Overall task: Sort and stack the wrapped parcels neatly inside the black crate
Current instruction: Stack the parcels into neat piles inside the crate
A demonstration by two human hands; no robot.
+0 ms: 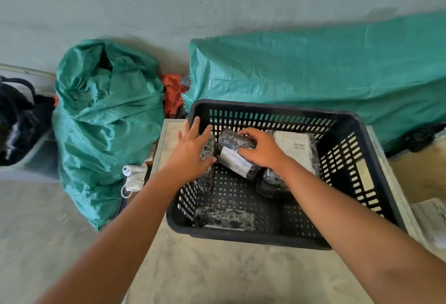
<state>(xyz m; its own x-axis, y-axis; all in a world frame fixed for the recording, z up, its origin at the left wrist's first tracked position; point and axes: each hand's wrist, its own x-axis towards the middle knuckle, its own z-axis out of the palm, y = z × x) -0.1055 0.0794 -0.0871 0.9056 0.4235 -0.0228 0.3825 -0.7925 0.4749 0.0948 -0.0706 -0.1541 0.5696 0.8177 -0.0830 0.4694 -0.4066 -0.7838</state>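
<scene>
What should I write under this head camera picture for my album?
Two hands arranging wrapped parcels in a black crate.

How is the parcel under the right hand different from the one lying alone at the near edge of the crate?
The parcel under the right hand sits tilted, leaning among other parcels at the far side; the near parcel lies flat by itself. The first is gripped by the right hand; the near one is untouched. The first shows a broad white label on top; the near one shows mostly dark wrap. Both are in shiny dark plastic inside the black crate.
</scene>
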